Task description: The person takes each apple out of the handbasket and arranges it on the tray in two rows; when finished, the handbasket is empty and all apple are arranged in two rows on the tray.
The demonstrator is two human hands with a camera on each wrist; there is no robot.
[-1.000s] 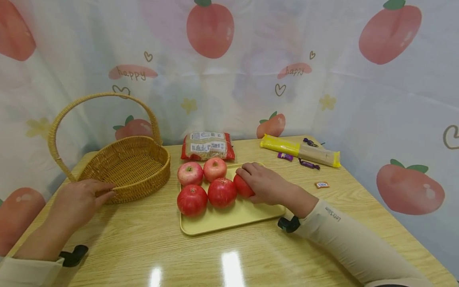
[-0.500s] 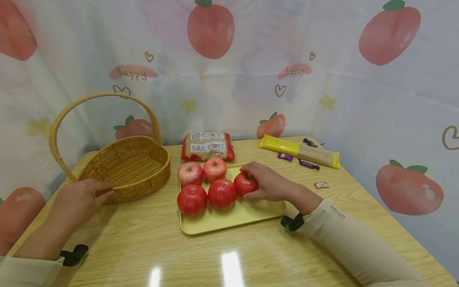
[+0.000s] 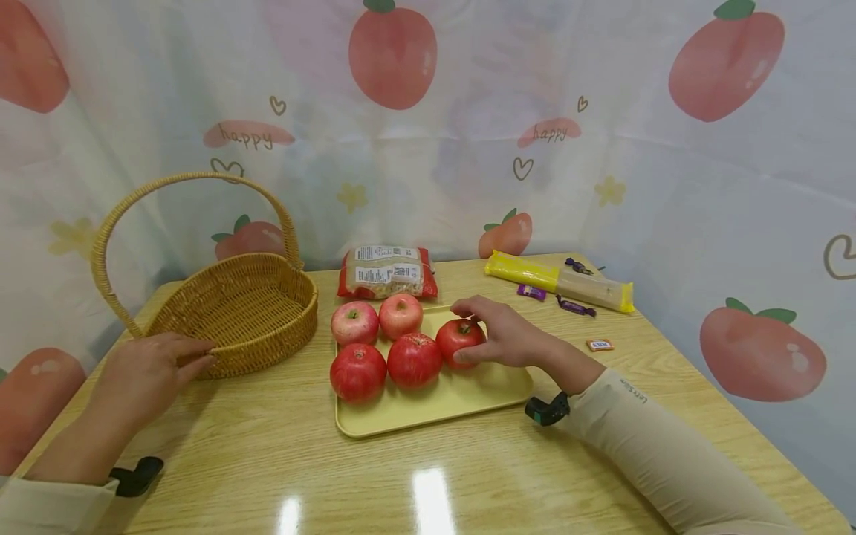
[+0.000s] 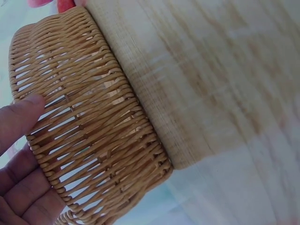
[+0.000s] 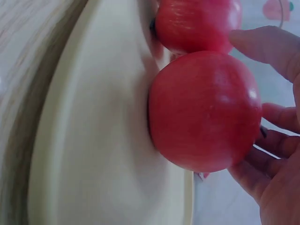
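My left hand (image 3: 150,371) pinches the near rim of a wicker basket (image 3: 267,357), with the thumb outside the woven wall in the left wrist view. The tall-handled basket holds nothing. On a pale yellow tray (image 3: 428,409), my right hand (image 3: 511,334) spreads loosely about a glossy round red fruit (image 5: 204,112) with a short stem. The thumb stands apart from it in the right wrist view, while the other fingers lie close behind it. To its left sit two similar red fruits, one in the middle (image 3: 414,362) and one at front left (image 3: 358,374). Two pinkish apples (image 3: 354,324) sit behind.
Behind the tray lies a red-ended clear packet (image 3: 388,273). A long yellow-ended packet (image 3: 558,281) rests at the back right. Several small wrapped sweets lie near it, among them a purple one (image 3: 531,293) and an orange one (image 3: 600,345). A printed curtain hangs behind the table.
My right hand has loosened its fingers from the red fruit and drawn slightly right, baring more of it. My left hand and the basket have stayed put.
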